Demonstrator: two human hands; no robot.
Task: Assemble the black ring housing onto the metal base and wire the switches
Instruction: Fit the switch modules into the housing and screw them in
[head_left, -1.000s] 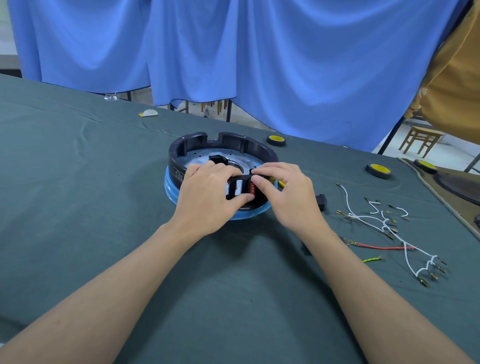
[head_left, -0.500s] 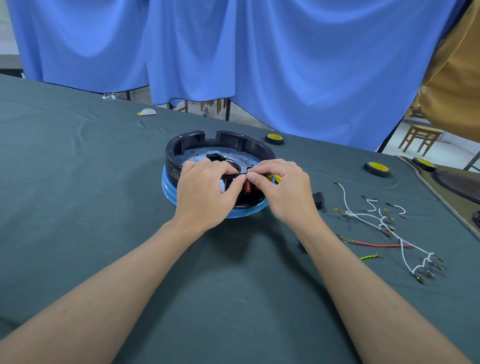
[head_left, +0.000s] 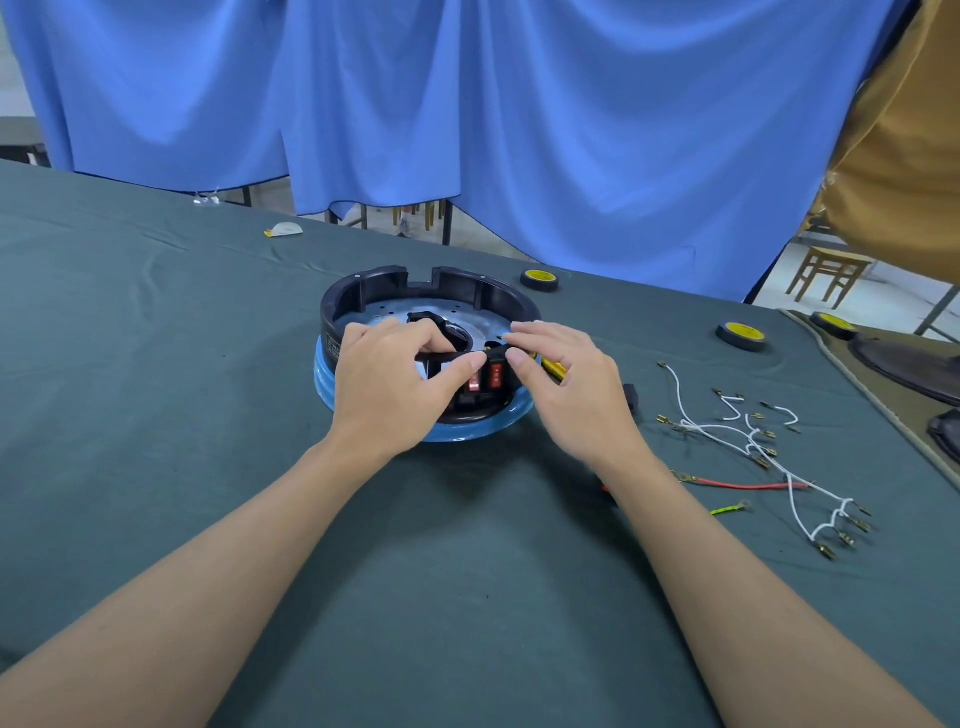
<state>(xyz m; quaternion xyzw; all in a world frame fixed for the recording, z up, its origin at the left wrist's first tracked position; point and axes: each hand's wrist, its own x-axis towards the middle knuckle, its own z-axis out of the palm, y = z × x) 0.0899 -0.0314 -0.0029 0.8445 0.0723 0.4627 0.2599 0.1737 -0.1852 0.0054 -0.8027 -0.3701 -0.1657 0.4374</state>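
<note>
Though thumb-to-thumb before, now parted, baring red switches (head_left: 491, 375) | gripping black ring housing (head_left: 488, 296) rim with left hand (head_left: 387, 387), pinching with right hand (head_left: 576, 395) | seated on metal base (head_left: 389, 310), green-clothed table (head_left: 156, 364) | blue curtains (head_left: 519, 130) behind

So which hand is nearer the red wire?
Right. The right hand, at the black ring housing, is up-left of the red wire; the left hand grips the housing farther left.

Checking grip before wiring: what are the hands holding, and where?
Both grip the black ring housing at its near wall by the switches: left hand wraps the rim, right hand pinches its top edge.
</note>
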